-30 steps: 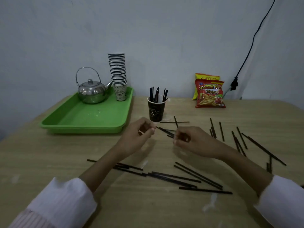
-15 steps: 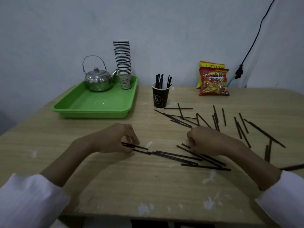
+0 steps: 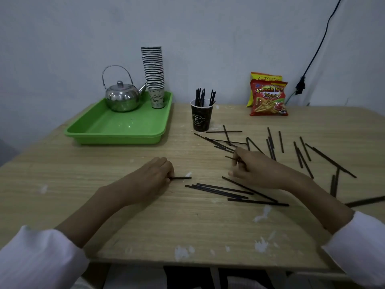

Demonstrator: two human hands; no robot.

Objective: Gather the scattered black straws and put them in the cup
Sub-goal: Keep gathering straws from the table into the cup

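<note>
A black paper cup [image 3: 200,118] stands at the table's middle back with several black straws upright in it. Many more black straws lie scattered over the right half of the table [image 3: 145,215]. My left hand [image 3: 150,180] rests low on the table, its fingers closed on one straw [image 3: 181,177] whose end sticks out to the right. My right hand [image 3: 256,167] is curled over a straw [image 3: 230,157] that pokes out past the fingers. A loose group of straws [image 3: 229,190] lies just in front of both hands.
A green tray [image 3: 116,126] at the back left carries a steel teapot [image 3: 121,97] and a tall stack of paper cups [image 3: 154,76]. Two snack bags [image 3: 268,97] lean on the wall at the back right, beside a black cable [image 3: 300,86].
Both hands came down from near the cup toward the near straws. The left hand now pinches a straw; the right hand closed on one a bit farther back. The camera tilted.
</note>
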